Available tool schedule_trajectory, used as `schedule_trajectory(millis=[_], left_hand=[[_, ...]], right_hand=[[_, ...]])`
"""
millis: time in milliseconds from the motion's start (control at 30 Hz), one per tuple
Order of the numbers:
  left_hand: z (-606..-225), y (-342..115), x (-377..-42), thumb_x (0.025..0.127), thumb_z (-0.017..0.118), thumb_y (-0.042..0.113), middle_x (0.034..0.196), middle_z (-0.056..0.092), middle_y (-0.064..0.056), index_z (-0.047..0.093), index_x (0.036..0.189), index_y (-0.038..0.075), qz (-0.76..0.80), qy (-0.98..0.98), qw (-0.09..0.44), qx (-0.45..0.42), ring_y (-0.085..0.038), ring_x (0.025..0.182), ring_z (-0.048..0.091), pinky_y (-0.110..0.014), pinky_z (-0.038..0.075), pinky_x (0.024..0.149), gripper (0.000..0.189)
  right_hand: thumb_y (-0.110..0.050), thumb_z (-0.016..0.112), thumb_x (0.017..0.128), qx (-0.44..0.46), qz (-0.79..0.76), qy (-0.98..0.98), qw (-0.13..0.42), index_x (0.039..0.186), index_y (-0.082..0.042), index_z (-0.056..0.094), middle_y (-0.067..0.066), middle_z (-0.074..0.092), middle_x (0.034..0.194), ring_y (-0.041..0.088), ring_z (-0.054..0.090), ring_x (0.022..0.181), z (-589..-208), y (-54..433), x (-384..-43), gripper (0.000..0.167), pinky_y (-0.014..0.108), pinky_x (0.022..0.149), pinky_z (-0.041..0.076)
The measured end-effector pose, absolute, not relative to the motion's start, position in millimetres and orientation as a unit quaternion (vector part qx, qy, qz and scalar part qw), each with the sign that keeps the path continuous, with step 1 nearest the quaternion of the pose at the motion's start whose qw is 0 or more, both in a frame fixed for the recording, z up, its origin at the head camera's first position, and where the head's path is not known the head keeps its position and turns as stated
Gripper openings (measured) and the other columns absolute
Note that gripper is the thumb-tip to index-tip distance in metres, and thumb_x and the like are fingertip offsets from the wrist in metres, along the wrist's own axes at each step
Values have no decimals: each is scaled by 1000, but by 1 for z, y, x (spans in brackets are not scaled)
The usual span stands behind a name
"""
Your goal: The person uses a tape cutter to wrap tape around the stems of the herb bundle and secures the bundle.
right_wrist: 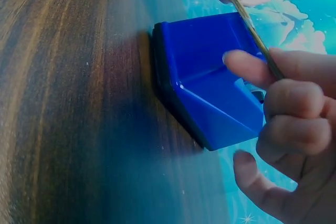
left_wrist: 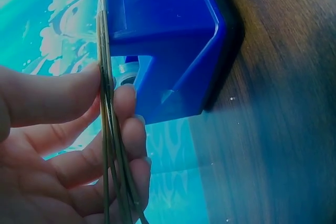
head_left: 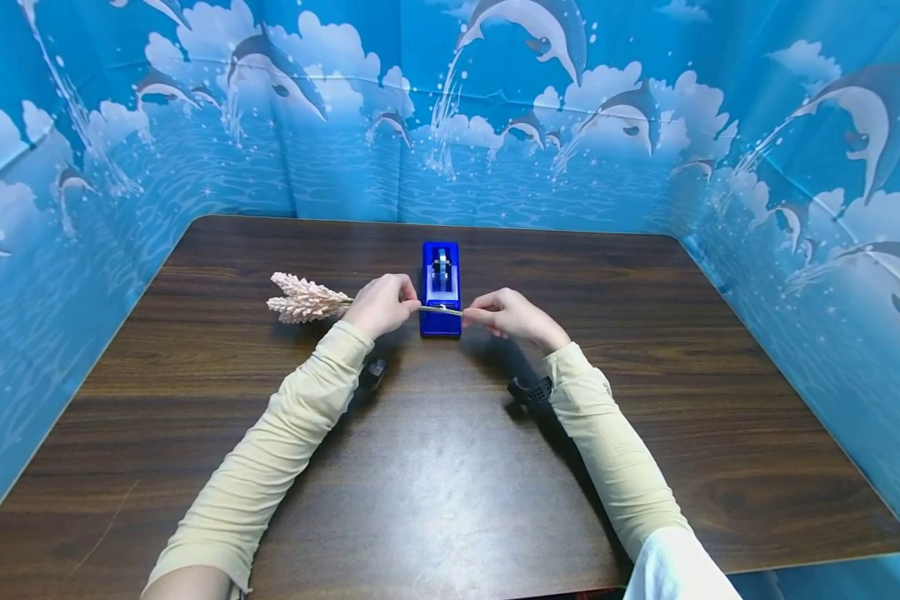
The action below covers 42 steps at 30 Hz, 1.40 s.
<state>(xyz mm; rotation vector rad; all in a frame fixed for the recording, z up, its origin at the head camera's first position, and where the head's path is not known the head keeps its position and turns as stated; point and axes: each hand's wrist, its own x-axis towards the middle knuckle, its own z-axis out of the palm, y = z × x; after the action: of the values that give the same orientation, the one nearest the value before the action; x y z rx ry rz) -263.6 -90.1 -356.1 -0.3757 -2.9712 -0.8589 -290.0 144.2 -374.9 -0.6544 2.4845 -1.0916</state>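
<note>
A bunch of dried flowers with fluffy pale pink heads [head_left: 307, 300] lies sideways, heads to the left of my left hand [head_left: 381, 305]. That hand pinches the thin stems [left_wrist: 105, 77] between thumb and fingers. At the other end, my right hand [head_left: 516, 317] pinches the stem ends with thumb and index finger; its other fingers are bent loosely. Between the hands the stems cross over the front of a blue tape dispenser [head_left: 427, 283], which stands on the table with a roll of tape [head_left: 441, 265] in it. A pale shiny patch shows on the stems [right_wrist: 253, 31] in the right wrist view.
The dark wood-grain table [head_left: 435, 467] extends around the dispenser. Behind it and at its sides hangs a blue curtain [head_left: 450, 167] printed with dolphins. A black wrist device [head_left: 531, 390] sits under the right wrist, another [head_left: 372, 375] under the left.
</note>
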Motion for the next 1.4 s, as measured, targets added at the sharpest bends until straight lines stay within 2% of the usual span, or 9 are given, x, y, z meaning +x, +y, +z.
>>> schedule_trajectory(millis=[233,433,567,700,900,1033,1167,1267,1400], left_hand=[[-353,-90,-263,91,62,19,100,72,-14,72,96,3,-268,-956,-14,-115,-29,96,64,-43,47,88,19],[-349,-92,-263,92,61,20,102,72,-15,74,95,3,-246,-962,-33,-118,-29,96,64,-43,47,89,22],[-345,-92,-261,92,62,20,88,70,-10,73,87,4,-224,-964,-37,-140,-26,85,60,-42,47,82,20],[-341,-92,-258,90,63,18,70,60,-2,71,81,4,-198,-963,-43,-178,-21,72,54,-36,43,70,18],[-335,-92,-252,87,65,16,64,55,3,70,75,6,-169,-959,-46,-224,-17,64,48,-32,40,63,16],[-334,-90,-248,91,60,18,61,52,3,66,74,7,-164,-954,-81,-239,-15,62,49,-30,39,63,21],[-335,-88,-248,99,50,21,59,58,3,67,81,5,-171,-947,-135,-237,-12,61,53,-26,40,63,29],[-336,-88,-248,101,47,23,58,61,2,69,83,4,-180,-948,-149,-218,-11,59,54,-26,40,63,35],[-338,-90,-252,99,52,24,58,60,3,69,79,4,-187,-950,-146,-205,-10,59,52,-25,39,62,34]], right_hand=[[-32,52,100,-237,-410,849,235,114,-13,70,-5,41,53,9,36,45,-376,147,-290,30,23,46,33],[-30,52,100,-222,-416,844,257,121,-14,67,-4,42,52,9,37,44,-372,146,-287,31,25,46,34],[-29,51,101,-224,-410,837,284,128,-13,62,-3,43,52,10,37,43,-369,147,-286,34,29,46,35],[-31,50,101,-231,-391,834,313,135,-18,56,-2,47,52,11,39,43,-367,150,-284,37,29,45,33],[-36,52,99,-242,-385,822,343,140,-21,51,-2,50,52,12,38,43,-366,153,-282,43,29,44,29],[-31,51,100,-268,-372,825,330,134,-14,57,-2,51,51,10,38,43,-367,157,-283,39,27,44,30],[-22,51,101,-303,-360,831,295,116,-1,68,-1,54,54,11,42,47,-367,159,-285,31,26,47,36],[-18,52,100,-315,-357,836,272,105,2,71,0,57,60,13,48,53,-365,158,-285,28,31,53,42],[-18,55,98,-321,-350,845,248,100,1,72,1,61,65,20,55,61,-363,158,-284,25,40,63,49]])
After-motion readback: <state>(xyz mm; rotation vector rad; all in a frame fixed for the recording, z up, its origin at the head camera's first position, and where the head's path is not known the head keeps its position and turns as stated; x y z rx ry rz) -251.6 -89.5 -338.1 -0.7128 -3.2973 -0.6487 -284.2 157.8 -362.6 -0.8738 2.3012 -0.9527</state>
